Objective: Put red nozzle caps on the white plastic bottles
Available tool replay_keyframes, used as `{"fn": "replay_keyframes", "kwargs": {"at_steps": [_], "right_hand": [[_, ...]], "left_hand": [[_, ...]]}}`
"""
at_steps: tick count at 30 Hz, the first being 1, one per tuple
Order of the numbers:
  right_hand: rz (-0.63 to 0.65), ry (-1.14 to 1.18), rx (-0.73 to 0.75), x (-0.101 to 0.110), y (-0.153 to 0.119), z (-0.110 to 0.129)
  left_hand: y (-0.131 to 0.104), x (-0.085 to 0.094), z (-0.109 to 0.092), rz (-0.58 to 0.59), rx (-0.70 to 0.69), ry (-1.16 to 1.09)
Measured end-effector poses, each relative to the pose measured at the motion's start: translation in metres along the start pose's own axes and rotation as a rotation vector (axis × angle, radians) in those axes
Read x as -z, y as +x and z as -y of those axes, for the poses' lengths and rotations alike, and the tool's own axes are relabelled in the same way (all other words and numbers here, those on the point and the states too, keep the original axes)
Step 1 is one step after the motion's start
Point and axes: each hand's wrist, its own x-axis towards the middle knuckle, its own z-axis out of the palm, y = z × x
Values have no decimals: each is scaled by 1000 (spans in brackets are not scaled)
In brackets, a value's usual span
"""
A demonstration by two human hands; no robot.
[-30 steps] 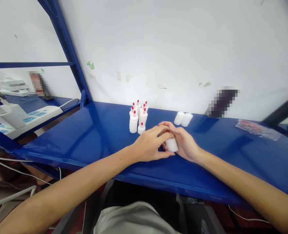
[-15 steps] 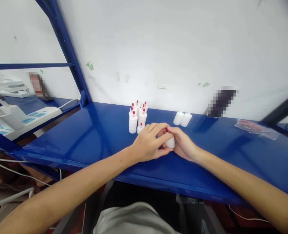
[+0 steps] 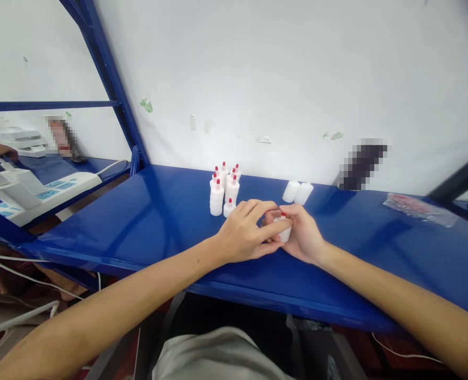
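Between my hands is a small white squeeze bottle (image 3: 284, 234) with a pointed top and a red tip. My left hand (image 3: 252, 229) is closed round the bottle's body from the left. My right hand (image 3: 303, 232) closes on its top from the right, with the thumb and fingers at the red tip. Both hands partly cover the bottle. Just beyond my left hand stand several white squeeze bottles (image 3: 216, 199) with red-tipped tops, grouped upright. Two plain white bottles (image 3: 297, 192) without red tips sit farther back on the right.
The blue table (image 3: 147, 227) runs along a white wall. A clear plastic bag (image 3: 418, 208) with something red lies at the right. A blurred dark object (image 3: 361, 166) leans on the wall. At the left, a power strip (image 3: 59, 190) with chargers lies beyond a blue frame post (image 3: 111, 79).
The held bottle has shifted slightly to the right between my hands. My right hand's fingers have turned a little about the red tip. The standing bottles stay put.
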Motion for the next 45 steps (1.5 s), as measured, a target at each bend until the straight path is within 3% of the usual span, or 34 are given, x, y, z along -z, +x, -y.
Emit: {"fn": "replay_keyframes", "kwargs": {"at_steps": [9,15,21,26,33,40,45], "right_hand": [[-47,-93,115,3,4,-9],[-29,-189,164,7,6,-9],[-14,-328,181,20,13,-14],[27,-429,207,24,13,-12],[57,-652,224,16,4,-4],[68,-673,208,14,2,-3],[76,-683,210,15,2,-4]], "left_hand": [[1,1,1,59,12,-69],[2,4,11,-29,2,-214],[0,23,51,-241,192,-44],[-4,30,66,-131,265,79],[-4,28,69,-116,340,109],[-3,37,74,-63,338,128],[-1,41,71,-101,347,123]]}}
